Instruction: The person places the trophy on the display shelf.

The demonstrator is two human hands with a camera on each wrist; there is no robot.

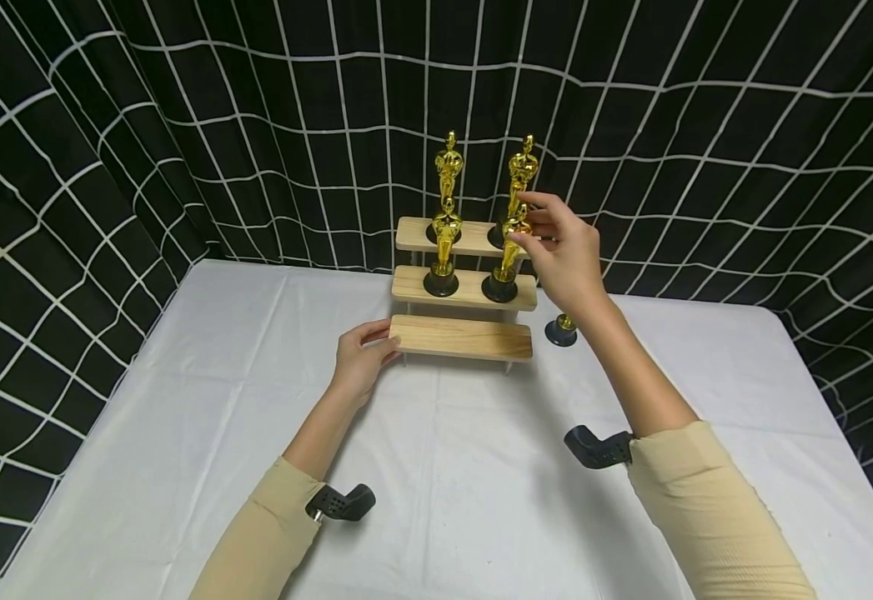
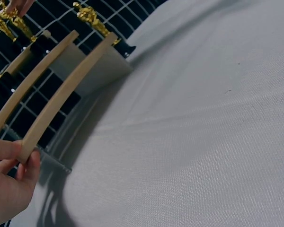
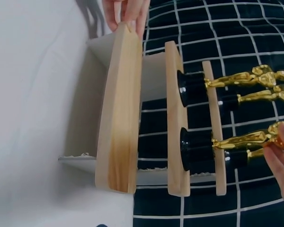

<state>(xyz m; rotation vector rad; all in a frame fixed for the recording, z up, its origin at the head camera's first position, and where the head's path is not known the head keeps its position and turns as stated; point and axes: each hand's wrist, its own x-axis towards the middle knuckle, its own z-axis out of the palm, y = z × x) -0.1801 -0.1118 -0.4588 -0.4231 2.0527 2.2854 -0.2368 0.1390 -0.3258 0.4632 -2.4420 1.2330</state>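
My right hand pinches the upper body of a gold trophy statuette between thumb and fingers. The black base of this statuette stands upright at the right of the middle wooden shelf. To its left on that shelf is another gold statuette, and two more, including the left one, stand on the top shelf. With thumb and fingers my left hand grips the left end of the bottom shelf board, which bears nothing. In the right wrist view the pinched statuette shows its head beside the fingertips.
Another statuette, its black base showing, stands on the white-covered table right of the rack, mostly hidden behind my right forearm. White side supports hold up the shelves. A black curtain with white grid lines hangs close behind the rack.
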